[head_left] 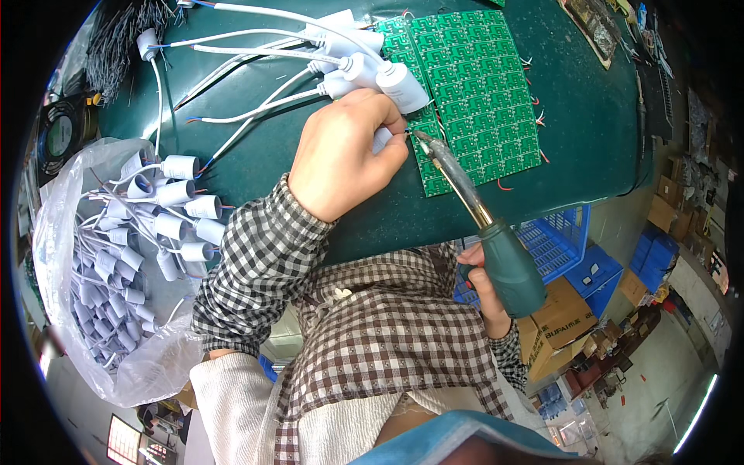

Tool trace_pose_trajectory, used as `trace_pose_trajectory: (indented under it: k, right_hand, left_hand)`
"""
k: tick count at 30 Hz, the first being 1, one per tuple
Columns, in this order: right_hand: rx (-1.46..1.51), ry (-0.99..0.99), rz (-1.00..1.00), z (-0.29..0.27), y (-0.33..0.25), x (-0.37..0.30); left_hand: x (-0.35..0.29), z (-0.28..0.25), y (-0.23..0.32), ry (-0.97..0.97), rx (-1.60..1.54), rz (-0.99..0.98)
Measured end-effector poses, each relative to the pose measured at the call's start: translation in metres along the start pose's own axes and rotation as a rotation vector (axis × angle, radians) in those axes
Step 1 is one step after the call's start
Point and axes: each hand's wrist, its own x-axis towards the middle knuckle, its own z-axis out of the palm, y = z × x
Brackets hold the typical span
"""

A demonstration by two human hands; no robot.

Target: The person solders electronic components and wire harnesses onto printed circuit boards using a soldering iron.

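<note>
"What spreads beneath the work?"

"A dark green, smooth-topped table, running under the pinching left hand and out to either side."

"And left of that hand?"

"A clear plastic bag, full of white, cup-shaped pieces on cables."

"Opposite?"

"A green rectangular circuit-board panel, lying just right of the left fingertips. Just beyond the knuckles sit white plastic cylinders, their white cables trailing leftward."

"The tool?"

"A soldering iron with a dark green handle and metal shaft, gripped in a partly hidden right hand; its tip slants up and leftward from that grip, ending just beside the left fingertips."

"What does the left hand hold?"

"Thumb and forefinger are nearly together on a small white piece, mostly covered by the hand. Thin wire ends poke out at the fingertips, near the iron's tip; whether they touch it cannot be told."
</note>
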Motion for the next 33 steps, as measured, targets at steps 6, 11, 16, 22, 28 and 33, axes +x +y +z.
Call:
trace_pose_trajectory:
  k: [6,11,16,22,28,33]
  right_hand:
    - [-0.049,-0.01,-0.005,0.002,-0.008,0.004]
    - [-0.085,-0.01,-0.021,0.001,-0.009,0.005]
    - [-0.107,-0.007,-0.013,0.002,-0.007,0.003]
    - [-0.053,0.012,0.023,0.004,-0.008,0.002]
    - [-0.072,-0.004,-0.099,0.001,-0.01,0.008]
    - [0.006,0.039,-0.034,0.003,-0.013,0.007]
  left_hand:
    - [0.0,0.001,-0.001,0.007,0.008,0.004]
    - [0.0,0.001,0.001,0.01,0.006,-0.008]
    - [0.0,0.002,0.001,0.023,0.005,-0.001]
    - [0.0,0.001,0.002,0.027,0.004,-0.009]
    - [0.0,0.002,0.002,0.034,-0.002,-0.006]
    - [-0.001,0.004,0.001,0.045,0.001,-0.001]
